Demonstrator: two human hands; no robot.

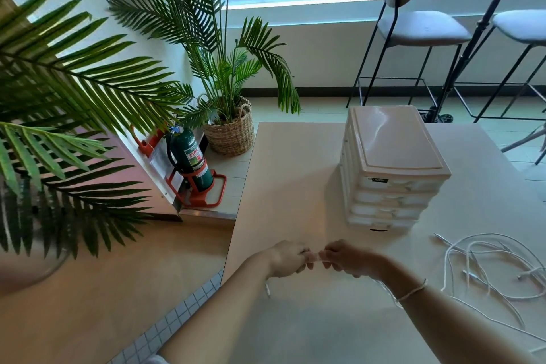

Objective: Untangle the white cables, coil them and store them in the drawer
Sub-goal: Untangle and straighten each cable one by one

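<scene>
Pinching one white cable [315, 259] taut between left hand [288, 258] and right hand [348, 257], fingers curled on it, low centre of frame. Remaining tangled cables [490, 269] lying lower right on the table [295, 171]; drawer unit [390, 168] sitting closed centre right. Risk: the trailing end is snagging the pile, dragging it along.

Both hands meet low over the surface [295, 186], the left hand [288, 258] and right hand [345, 257] almost touching, with bare surface ahead of them and to the left as far as the edge. Ahead and to the right of the right hand stands the drawer unit [390, 168], tall and blocking that way. Further right of the right hand, the loose white cables [487, 269] sprawl across the surface, one strand trailing under its wrist.
</scene>
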